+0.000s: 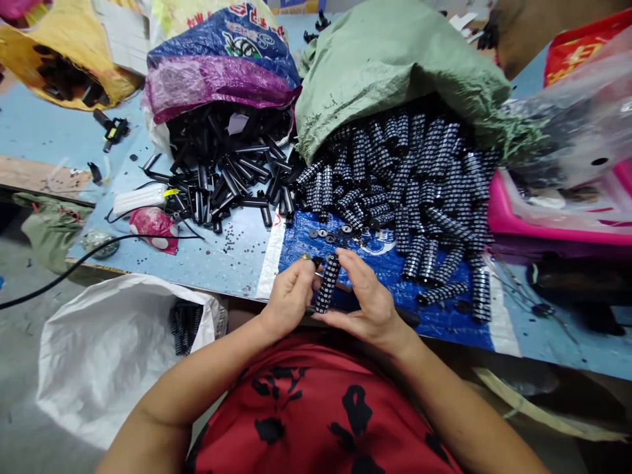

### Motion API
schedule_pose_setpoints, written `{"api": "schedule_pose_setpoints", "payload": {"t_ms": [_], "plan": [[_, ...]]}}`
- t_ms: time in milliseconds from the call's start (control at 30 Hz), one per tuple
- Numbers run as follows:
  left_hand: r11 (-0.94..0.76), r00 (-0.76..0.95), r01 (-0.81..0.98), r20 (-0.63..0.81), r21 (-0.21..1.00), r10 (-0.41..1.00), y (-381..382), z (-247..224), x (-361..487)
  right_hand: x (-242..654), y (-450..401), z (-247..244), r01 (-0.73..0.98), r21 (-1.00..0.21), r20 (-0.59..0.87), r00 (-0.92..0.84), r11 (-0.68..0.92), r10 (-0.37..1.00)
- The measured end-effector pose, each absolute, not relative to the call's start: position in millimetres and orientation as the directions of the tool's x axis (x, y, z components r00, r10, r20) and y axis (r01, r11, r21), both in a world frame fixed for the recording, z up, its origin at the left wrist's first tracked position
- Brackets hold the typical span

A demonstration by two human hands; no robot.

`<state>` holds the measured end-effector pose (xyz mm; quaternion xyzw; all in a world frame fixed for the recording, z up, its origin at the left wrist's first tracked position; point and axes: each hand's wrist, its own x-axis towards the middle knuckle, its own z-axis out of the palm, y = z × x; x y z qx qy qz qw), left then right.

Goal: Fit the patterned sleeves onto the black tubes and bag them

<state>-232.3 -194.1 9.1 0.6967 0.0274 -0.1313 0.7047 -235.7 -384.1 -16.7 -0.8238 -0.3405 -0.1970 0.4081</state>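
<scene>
Over the table's front edge, my right hand [368, 299] holds a black tube [328, 284] patterned with rows of small white marks. Its thumb and fingers grip the tube near the two ends, and the tube stands nearly upright, slightly tilted. My left hand [291, 296] is closed just left of it, the fingers pinched together. A small dark piece with a brassy end shows at those fingertips, too small and hidden to name. Beyond the hands, a big pile of similar patterned tubes [415, 178] spills from a green woven sack [395, 59]. Small black discs [323, 232] lie in front of that pile.
Slim plain black parts [232, 174] spill from a blue and purple sack [222, 72]. A white sack [99, 362] containing patterned tubes hangs open at lower left. A black cable [79, 266] crosses the left side. A pink bin [518, 210] stands at right.
</scene>
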Motion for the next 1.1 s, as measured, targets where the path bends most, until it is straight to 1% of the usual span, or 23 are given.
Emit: {"api": "schedule_pose_setpoints", "payload": {"t_ms": [67, 133, 167, 233, 333, 400, 467, 533, 567, 633, 667, 700, 733, 767, 800, 833, 867, 900, 933, 967, 1000, 1033, 1100], "plan": [[0.017, 0.974, 0.214, -0.212, 0.977, -0.085, -199.3, 10.6, -233.6, -239.7, -380.3, -13.3, 0.724, -0.530, 0.618, 0.686, -0.442, 0.383], [0.042, 0.981, 0.186, -0.183, 0.982, -0.067, -203.8, 11.8, -234.7, -243.4, -377.1, -11.5, 0.733, -0.513, 0.645, 0.673, -0.446, 0.363], [0.079, 0.979, 0.193, -0.187, 0.978, -0.080, -205.4, 12.1, -234.9, -244.6, -376.1, -11.3, 0.735, -0.502, 0.657, 0.667, -0.457, 0.351], [0.213, 0.964, 0.259, -0.237, 0.942, -0.124, -207.0, 12.0, -234.8, -245.7, -375.4, -11.8, 0.737, -0.467, 0.680, 0.653, -0.489, 0.335], [0.397, 0.917, 0.398, -0.343, 0.827, -0.204, -203.9, 12.0, -233.0, -245.5, -376.9, -12.8, 0.752, -0.423, 0.683, 0.631, -0.505, 0.368], [0.430, 0.860, 0.509, -0.422, 0.746, -0.287, -198.5, 13.0, -230.7, -245.2, -377.6, -12.8, 0.753, -0.446, 0.665, 0.641, -0.483, 0.385], [0.415, 0.778, 0.624, -0.483, 0.662, -0.402, -192.3, 14.1, -228.1, -245.1, -377.1, -12.5, 0.732, -0.504, 0.635, 0.674, -0.458, 0.378], [0.399, 0.703, 0.704, -0.497, 0.588, -0.508, -187.7, 13.9, -225.8, -245.0, -375.5, -13.1, 0.708, -0.556, 0.610, 0.703, -0.436, 0.365], [0.401, 0.686, 0.720, -0.492, 0.567, -0.536, -186.3, 13.0, -225.1, -245.1, -374.8, -14.1, 0.701, -0.573, 0.601, 0.712, -0.425, 0.363], [0.407, 0.695, 0.711, -0.484, 0.573, -0.532, -184.5, 9.0, -224.1, -246.0, -375.0, -18.4, 0.681, -0.603, 0.575, 0.732, -0.416, 0.365], [0.399, 0.725, 0.680, -0.478, 0.616, -0.497, -183.2, 6.1, -223.4, -246.9, -376.2, -21.8, 0.664, -0.609, 0.559, 0.747, -0.433, 0.359], [0.374, 0.778, 0.615, -0.454, 0.695, -0.434, -180.9, 2.8, -222.3, -248.1, -378.4, -25.8, 0.641, -0.601, 0.543, 0.766, -0.477, 0.345], [0.314, 0.846, 0.510, -0.401, 0.801, -0.351, -177.3, -0.8, -220.5, -249.6, -381.4, -30.3, 0.609, -0.574, 0.523, 0.787, -0.547, 0.326], [0.204, 0.912, 0.370, -0.313, 0.906, -0.264, -172.2, -4.3, -217.9, -251.4, -385.0, -34.7, 0.567, -0.527, 0.498, 0.810, -0.634, 0.310], [0.045, 0.961, 0.210, -0.197, 0.977, -0.192, -165.7, -7.4, -214.4, -253.3, -388.8, -38.6, 0.520, -0.460, 0.469, 0.831, -0.719, 0.301], [-0.143, 0.985, 0.058, -0.080, 0.988, -0.152, -158.1, -9.9, -210.1, -255.1, -392.6, -41.5, 0.478, -0.385, 0.436, 0.848, -0.789, 0.302], [-0.333, 0.989, -0.060, 0.011, 0.941, -0.146, -150.1, -11.6, -205.4, -256.7, -395.8, -42.9, 0.448, -0.319, 0.406, 0.861, -0.836, 0.306], [-0.497, 0.985, -0.133, 0.057, 0.857, -0.164, -142.3, -12.4, -200.3, -257.7, -398.2, -42.7, 0.431, -0.277, 0.387, 0.868, -0.859, 0.310], [-0.622, 0.979, -0.168, 0.056, 0.765, -0.196, -135.4, -12.4, -195.2, -258.0, -399.6, -40.9, 0.428, -0.265, 0.390, 0.867, -0.864, 0.310], [-0.706, 0.974, -0.180, 0.023, 0.685, -0.226, -129.7, -11.7, -190.4, -257.5, -399.8, -37.8, 0.435, -0.278, 0.417, 0.858, -0.857, 0.301], [-0.755, 0.967, -0.179, -0.029, 0.631, -0.253, -125.5, -10.6, -185.9, -256.2, -399.1, -33.8, 0.451, -0.305, 0.459, 0.841, -0.839, 0.285], [-0.780, 0.958, -0.166, -0.089, 0.603, -0.273, -122.7, -9.3, -182.1, -254.1, -397.4, -29.7, 0.470, -0.339, 0.505, 0.822, -0.815, 0.264], [-0.784, 0.937, -0.108, -0.202, 0.612, -0.286, -120.8, -7.1, -176.5, -248.3, -392.4, -22.8, 0.506, -0.375, 0.584, 0.780, -0.777, 0.226]]}}
